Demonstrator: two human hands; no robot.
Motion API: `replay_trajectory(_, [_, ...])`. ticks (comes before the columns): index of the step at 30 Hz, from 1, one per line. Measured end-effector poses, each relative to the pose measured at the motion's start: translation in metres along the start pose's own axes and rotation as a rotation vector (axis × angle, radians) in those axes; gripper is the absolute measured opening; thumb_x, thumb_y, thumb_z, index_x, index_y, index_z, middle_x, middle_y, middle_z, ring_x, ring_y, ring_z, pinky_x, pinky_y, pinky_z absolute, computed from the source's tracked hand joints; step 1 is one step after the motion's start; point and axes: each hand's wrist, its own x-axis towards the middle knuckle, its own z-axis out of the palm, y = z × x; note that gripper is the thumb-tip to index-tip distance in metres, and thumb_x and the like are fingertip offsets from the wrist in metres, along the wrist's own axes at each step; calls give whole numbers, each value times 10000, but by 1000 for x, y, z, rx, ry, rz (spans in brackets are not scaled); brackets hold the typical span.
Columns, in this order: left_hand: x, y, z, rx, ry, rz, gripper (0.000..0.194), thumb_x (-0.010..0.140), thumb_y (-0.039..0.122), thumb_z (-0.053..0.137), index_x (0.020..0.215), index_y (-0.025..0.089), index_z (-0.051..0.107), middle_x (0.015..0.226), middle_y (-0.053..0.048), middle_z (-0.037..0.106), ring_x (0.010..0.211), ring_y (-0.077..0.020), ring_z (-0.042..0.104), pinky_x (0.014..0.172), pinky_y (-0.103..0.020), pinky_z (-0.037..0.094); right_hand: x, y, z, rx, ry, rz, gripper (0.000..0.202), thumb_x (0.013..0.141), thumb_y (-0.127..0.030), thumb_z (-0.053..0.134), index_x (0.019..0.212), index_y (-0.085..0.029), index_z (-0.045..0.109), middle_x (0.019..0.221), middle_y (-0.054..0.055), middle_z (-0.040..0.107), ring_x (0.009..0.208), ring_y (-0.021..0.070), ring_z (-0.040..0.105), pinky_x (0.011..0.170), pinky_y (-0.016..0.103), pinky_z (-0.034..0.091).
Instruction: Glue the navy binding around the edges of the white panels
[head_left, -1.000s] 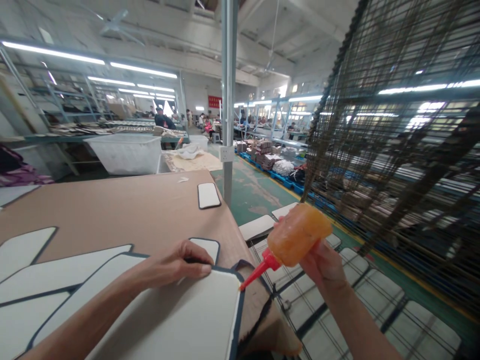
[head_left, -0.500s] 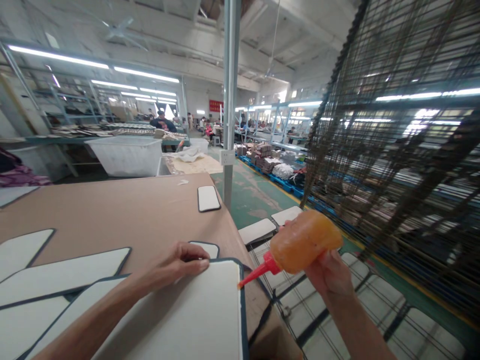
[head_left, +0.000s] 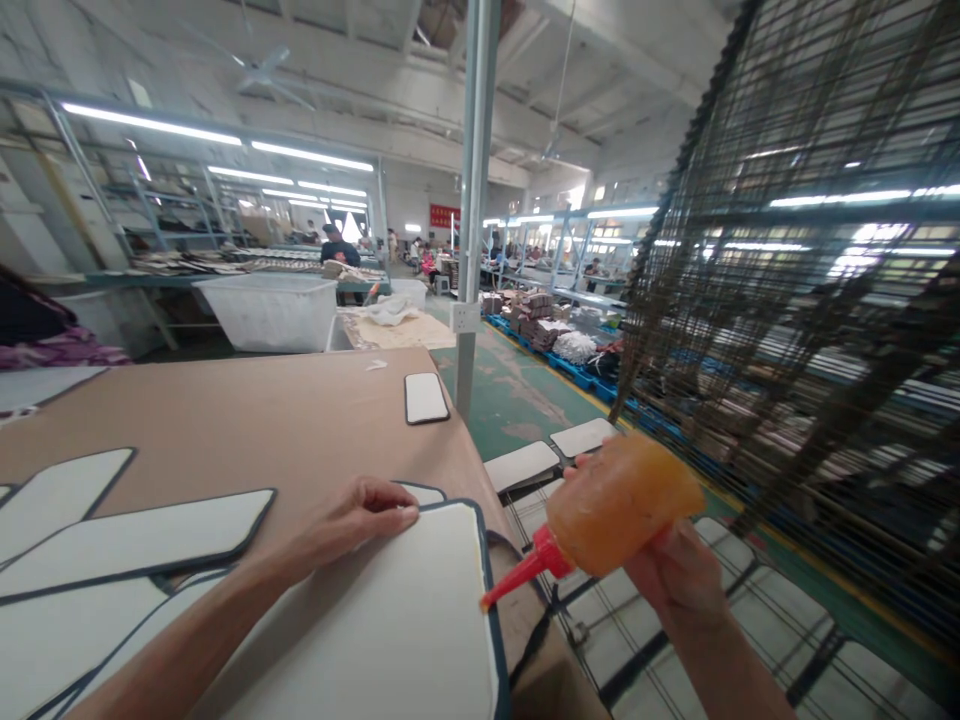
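My right hand (head_left: pixel 679 570) is wrapped round an orange squeeze bottle (head_left: pixel 626 500) with a red nozzle. The nozzle tip touches the right edge of a large white panel (head_left: pixel 390 610) with a dark border, where a thin yellowish line runs along the edge. My left hand (head_left: pixel 375 508) pinches the panel's far edge at its upper left corner. Behind that edge a smaller white piece (head_left: pixel 422 493) shows in part.
More dark-edged white panels (head_left: pixel 150 535) lie at the left on the brown table (head_left: pixel 300 410). A small white piece (head_left: pixel 426 398) lies near the far corner. A metal post (head_left: pixel 466 370) stands beyond; wire racks (head_left: pixel 615 620) holding panels are at the right.
The bottle has moved toward me, its nozzle tip sliding along the panel's right edge. My left hand keeps its pinch on the panel. The whole view has shifted slightly.
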Motion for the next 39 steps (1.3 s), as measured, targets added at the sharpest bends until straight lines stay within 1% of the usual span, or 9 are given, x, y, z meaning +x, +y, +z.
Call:
replay_trajectory(5, [-5,0,-4,-100,-19,-33,342,697,492,657,743,154,682,653,-9,646,589,-150,541,539,-209,381,1,1,1,-38,-6,6,708,551,-519,788,1187,-277,594,1104,119,682,1121,380,562,971,579,375])
replay_trajectory(11, [-8,-1,-10,-115,-9,-41,359,683,504,672,664,147,639,582,11,591,526,-122,500,484,-194,351,0,0,6,-11,-86,21,647,578,-509,784,1159,-287,607,1064,112,696,1121,360,569,965,558,400])
replay_trajectory(16, [-7,-8,-15,-119,29,-81,382,692,517,662,770,143,673,647,-9,651,564,-142,556,500,-199,386,-1,-2,10,15,-122,30,590,599,-494,773,1133,-296,620,1048,114,704,1117,357,573,969,555,408])
replay_trajectory(21, [-10,-12,-20,-115,60,-63,374,717,521,637,780,153,672,663,-17,677,579,-159,585,499,-208,404,0,2,6,-1,-104,12,602,601,-503,775,1139,-282,620,1076,120,695,1144,365,552,991,566,386])
replay_trajectory(24, [-10,-16,-23,-116,109,-72,389,706,535,639,791,156,670,689,-27,692,611,-181,608,511,-221,417,-3,8,-3,-4,-81,5,618,616,-515,766,1160,-264,613,1107,131,682,1140,376,552,1002,584,365])
replay_trajectory(27, [-11,-20,-26,-166,182,-104,400,673,534,668,799,155,666,693,-32,697,610,-187,608,513,-226,419,-6,14,-8,2,-18,-31,611,631,-478,774,1186,-288,601,1159,115,662,1131,373,559,1006,589,360])
replay_trajectory(32, [-9,-27,-26,-277,270,-102,379,625,493,728,788,155,678,684,-34,704,602,-180,602,515,-225,423,-7,17,5,4,183,-161,669,577,-449,815,1197,-337,588,1175,71,661,1129,371,556,1002,602,362])
replay_trajectory(35, [-7,-31,-24,-337,300,-94,370,638,484,731,808,159,683,686,-32,706,603,-174,599,513,-224,426,-6,19,11,13,197,-205,679,614,-431,805,1241,-349,554,1169,75,666,1117,360,568,1009,603,355])
replay_trajectory(39, [-3,-40,-23,-409,311,-87,368,677,494,706,829,163,657,697,-35,710,620,-178,617,535,-234,443,-4,25,10,14,186,-242,711,651,-425,786,1298,-355,497,1175,80,663,1136,356,557,998,598,376])
